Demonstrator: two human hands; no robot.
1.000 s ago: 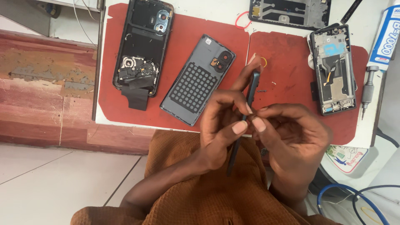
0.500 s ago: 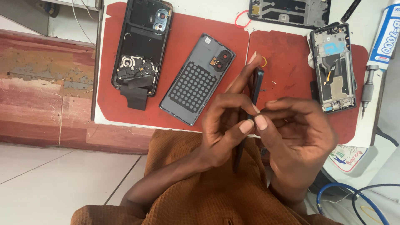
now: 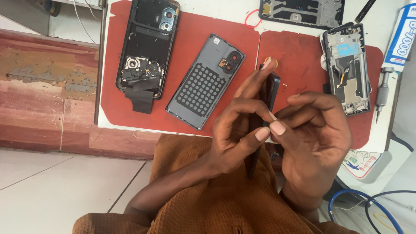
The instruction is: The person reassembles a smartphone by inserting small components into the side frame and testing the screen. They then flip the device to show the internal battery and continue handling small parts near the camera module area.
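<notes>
Hands: left hand (image 3: 236, 130) and right hand (image 3: 316, 138) pinch thin dark phone (image 3: 269, 93) edge-on | risk: weak fingertip grip, could slip onto red mat (image 3: 195, 26)

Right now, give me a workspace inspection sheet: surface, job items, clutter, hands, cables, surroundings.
Surface: white bench with two red mats.
Job's things: thin dark phone part, held edge-on above the bench edge.
Clutter: opened black phone, grey back cover, stripped phone frame, black frame, screwdriver, glue tube, red rubber band.
Grippers: left hand and right hand both pinch the part.
Cables: blue cable, lower right.
Surroundings: tiled floor, red ledge.
</notes>
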